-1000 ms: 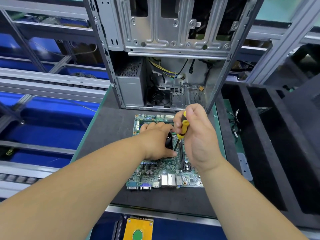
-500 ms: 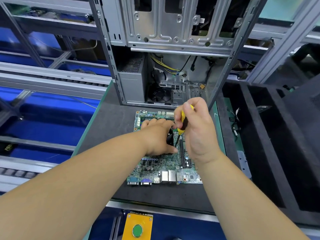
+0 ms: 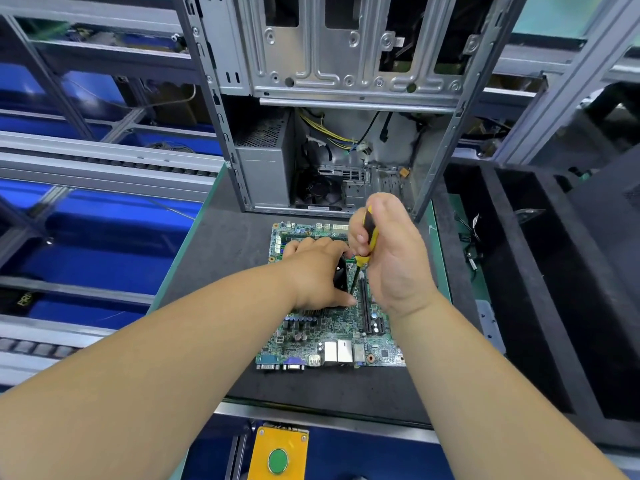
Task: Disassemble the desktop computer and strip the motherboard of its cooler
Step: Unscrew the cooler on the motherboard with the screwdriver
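Hands (image 3: pixel 391 268) above dark bench mat (image 3: pixel 221 251)

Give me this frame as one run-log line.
stage: unscrewing cooler | right hand: grips yellow-and-black screwdriver, tip down beside black cooler fan | left hand: steadies fan | green motherboard: flat on dark mat

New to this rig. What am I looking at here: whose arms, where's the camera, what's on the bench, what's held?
No robot: a person's two bare arms, filmed by a camera worn on their head, looking forward and down. On the dark mat lies a green motherboard, and behind it stands an opened desktop case. The right hand grips a yellow-and-black screwdriver, tip down beside the black cooler, which the left hand covers and steadies. A yellow box with a green button sits at the near edge.
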